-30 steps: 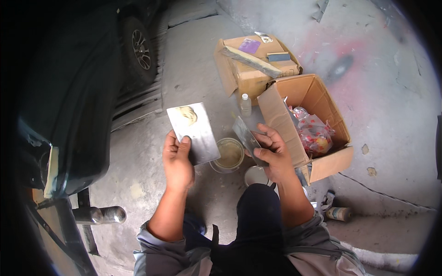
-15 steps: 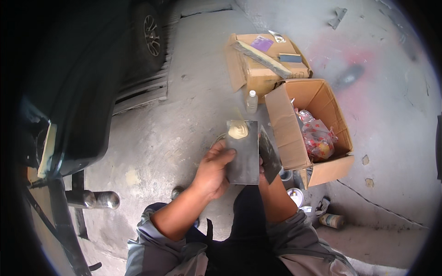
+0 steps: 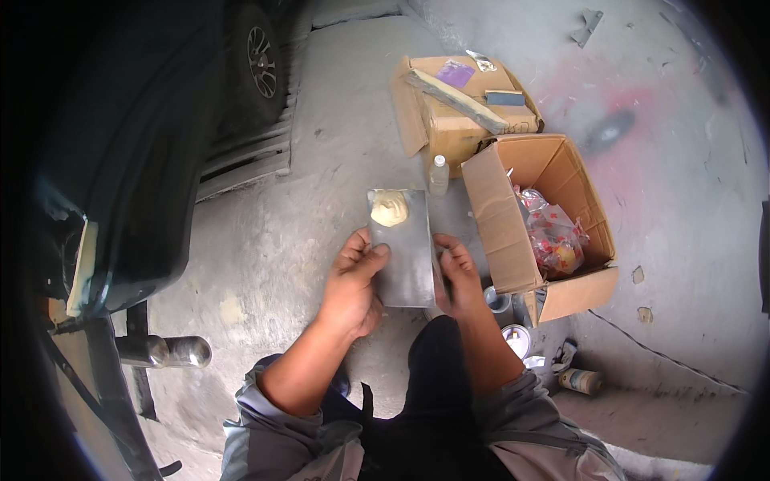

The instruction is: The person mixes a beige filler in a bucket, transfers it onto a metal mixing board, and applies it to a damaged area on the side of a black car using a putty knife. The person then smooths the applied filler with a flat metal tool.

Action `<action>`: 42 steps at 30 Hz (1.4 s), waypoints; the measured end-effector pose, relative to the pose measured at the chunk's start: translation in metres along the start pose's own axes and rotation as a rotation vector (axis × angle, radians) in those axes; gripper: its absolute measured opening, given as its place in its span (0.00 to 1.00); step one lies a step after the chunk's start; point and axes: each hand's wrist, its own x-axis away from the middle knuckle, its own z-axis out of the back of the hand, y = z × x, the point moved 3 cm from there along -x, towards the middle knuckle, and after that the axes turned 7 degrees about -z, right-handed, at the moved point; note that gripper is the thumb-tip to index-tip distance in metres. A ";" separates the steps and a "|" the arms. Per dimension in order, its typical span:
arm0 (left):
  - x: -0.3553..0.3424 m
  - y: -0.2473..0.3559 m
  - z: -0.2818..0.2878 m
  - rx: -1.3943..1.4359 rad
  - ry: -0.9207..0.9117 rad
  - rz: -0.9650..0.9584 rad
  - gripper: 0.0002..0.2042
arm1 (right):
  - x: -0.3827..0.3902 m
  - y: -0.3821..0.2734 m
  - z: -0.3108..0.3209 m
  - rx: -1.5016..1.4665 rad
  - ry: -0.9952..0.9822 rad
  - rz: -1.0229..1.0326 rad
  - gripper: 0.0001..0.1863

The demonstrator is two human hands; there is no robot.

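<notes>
Leftward and a touch higher goes the grey plate [image 3: 405, 268] since half a second ago, and out from behind it comes the right hand [image 3: 460, 276], now at its right edge! Left hand [image 3: 351, 284] has it gripped: thumb pressed on the face near the left edge, the other fingers curled round the side and partly hidden behind. Right fingers pinch a thin dark spreader [image 3: 441, 279], turned nearly edge-on; whether it touches the plate, I cannot tell.

Good handling here, I'd judge, means keeping the plate steady and fairly level so the soft-looking cream paste [image 3: 390, 208] doesn't slide, with the thumb well clear of it. Working the spreader at a low, even angle should gather cleanly rather than smear.

And the position: the plate lies between the two hands, its paste in the upper-left corner, just beyond the left thumb's tip and not touching it. Further out, a clear bottle [image 3: 439, 178] stands past the upper right corner; then the open cardboard box [image 3: 499, 228] to the right, and a dark vehicle [image 3: 152, 192] away left.
</notes>
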 end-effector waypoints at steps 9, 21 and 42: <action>-0.004 0.020 0.004 -0.123 -0.016 -0.334 0.18 | 0.034 -0.053 -0.005 0.211 -0.060 0.211 0.30; 0.003 0.016 0.005 -0.725 -0.366 -0.342 0.21 | 0.021 -0.078 -0.051 0.763 0.033 0.309 0.29; -0.014 0.037 0.043 -0.286 -0.456 0.062 0.18 | 0.031 -0.117 -0.106 1.123 -0.519 0.609 0.30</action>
